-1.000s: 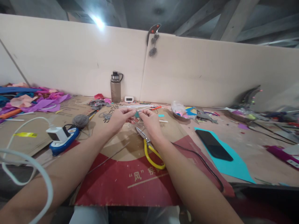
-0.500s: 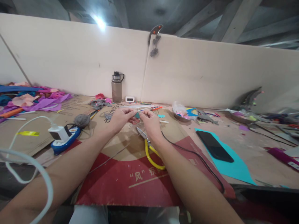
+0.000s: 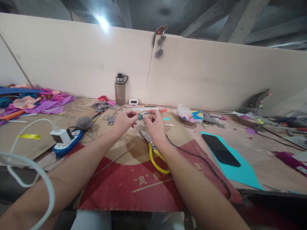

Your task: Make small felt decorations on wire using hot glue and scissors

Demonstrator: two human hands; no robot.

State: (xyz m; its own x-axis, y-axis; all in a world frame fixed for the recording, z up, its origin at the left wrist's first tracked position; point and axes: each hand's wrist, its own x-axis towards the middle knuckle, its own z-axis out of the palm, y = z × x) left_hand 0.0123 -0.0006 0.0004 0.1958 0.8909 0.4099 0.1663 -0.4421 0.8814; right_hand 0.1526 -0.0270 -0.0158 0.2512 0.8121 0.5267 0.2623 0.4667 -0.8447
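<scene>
Between my fingertips is a small teal piece (image 3: 140, 117), too small to make out its kind. My left hand (image 3: 126, 122) pinches it from the left, thumb against forefinger. From the right, my right hand (image 3: 154, 124) closes thumb and fingers on its other side. Yellow-handled scissors (image 3: 153, 153) lie on the cardboard (image 3: 115, 188) under my right wrist, their blades pointing away from me. A thin grey strand (image 3: 114, 161) runs across the cardboard below my hands.
At left are a blue power strip (image 3: 68, 145) with a white cable, a grey yarn ball (image 3: 84, 123) and coloured scraps (image 3: 48, 102). A bottle (image 3: 120, 91) stands behind. To the right lie a phone (image 3: 220, 150) on turquoise sheet (image 3: 247, 175) and a filled bowl (image 3: 188, 119).
My right fingers have shifted slightly, with the forefinger raised and straighter. The teal piece stays between both hands, and the things on the table have not moved.
</scene>
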